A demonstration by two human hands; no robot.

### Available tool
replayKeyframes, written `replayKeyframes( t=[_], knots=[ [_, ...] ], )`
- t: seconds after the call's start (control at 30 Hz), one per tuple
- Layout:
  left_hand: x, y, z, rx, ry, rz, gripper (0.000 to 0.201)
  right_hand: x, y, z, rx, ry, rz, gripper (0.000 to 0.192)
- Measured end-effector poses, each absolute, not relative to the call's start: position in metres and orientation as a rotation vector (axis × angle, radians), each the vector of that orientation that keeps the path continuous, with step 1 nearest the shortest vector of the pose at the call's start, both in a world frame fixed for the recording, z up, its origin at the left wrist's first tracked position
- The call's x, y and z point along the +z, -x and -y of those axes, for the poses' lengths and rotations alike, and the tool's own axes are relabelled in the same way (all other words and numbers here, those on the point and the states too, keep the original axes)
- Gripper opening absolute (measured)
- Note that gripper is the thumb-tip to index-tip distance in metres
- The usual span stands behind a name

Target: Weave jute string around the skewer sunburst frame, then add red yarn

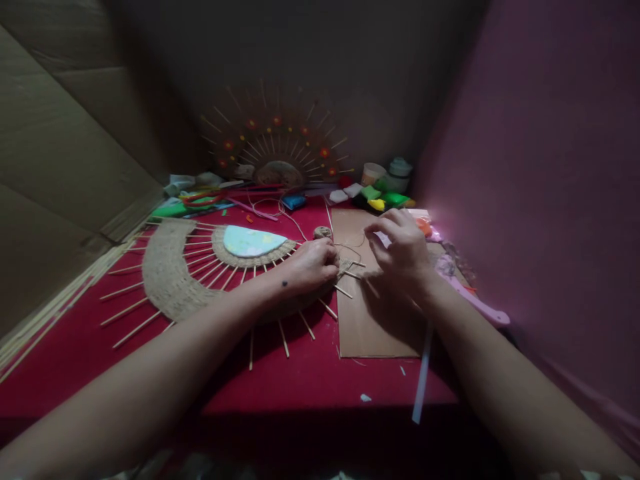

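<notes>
I am logging: left hand [313, 265] closing on the sunburst weave [200, 267] at its right end | right hand [400, 250] pinching jute twine [350, 248] just right of it, over cardboard [370, 320] | twine running left-right between both hands, left nearer.

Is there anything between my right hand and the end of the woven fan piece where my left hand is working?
Nothing visible blocks it. Only thin twine and the fan piece's stick ends span the gap between the right hand and left hand, above the cardboard sheet.
</notes>
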State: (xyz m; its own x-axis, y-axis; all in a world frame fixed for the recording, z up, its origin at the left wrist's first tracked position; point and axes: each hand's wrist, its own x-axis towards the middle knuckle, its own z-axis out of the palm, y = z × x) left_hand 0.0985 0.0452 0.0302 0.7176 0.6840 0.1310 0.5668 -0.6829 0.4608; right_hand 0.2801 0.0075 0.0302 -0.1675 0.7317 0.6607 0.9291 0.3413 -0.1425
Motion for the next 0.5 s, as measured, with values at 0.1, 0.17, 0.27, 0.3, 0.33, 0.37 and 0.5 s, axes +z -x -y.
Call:
replayKeyframes(
  t=[0.1, 0.17, 0.27, 0.3, 0.33, 0.37, 0.5],
  knots=[
    [0.032, -0.090, -0.047, 0.425, -2.449, -0.924, 0.011, 0.026, -0.282, -0.010, -0.126, 1.625, 2.070, 0.015],
    [0.032, -0.083, -0.050, 0.393, -2.407, -0.843, 0.009, 0.021, -0.281, -0.013, 0.052, 1.714, 2.162, 0.015],
    [0.032, -0.072, -0.054, 0.345, -2.342, -0.801, 0.011, 0.013, -0.278, -0.016, 0.153, 1.746, 2.189, 0.017],
    [0.031, -0.069, -0.055, 0.335, -2.324, -0.793, 0.011, 0.011, -0.277, -0.016, 0.142, 1.734, 2.189, 0.018],
    [0.031, -0.067, -0.056, 0.332, -2.310, -0.779, 0.011, 0.010, -0.276, -0.017, 0.124, 1.721, 2.193, 0.019],
    [0.031, -0.065, -0.056, 0.330, -2.300, -0.762, 0.011, 0.009, -0.275, -0.017, 0.108, 1.715, 2.196, 0.019],
    [0.031, -0.063, -0.056, 0.334, -2.259, -0.735, 0.011, 0.007, -0.272, -0.016, 0.044, 1.756, 2.196, 0.019]
  ],
)
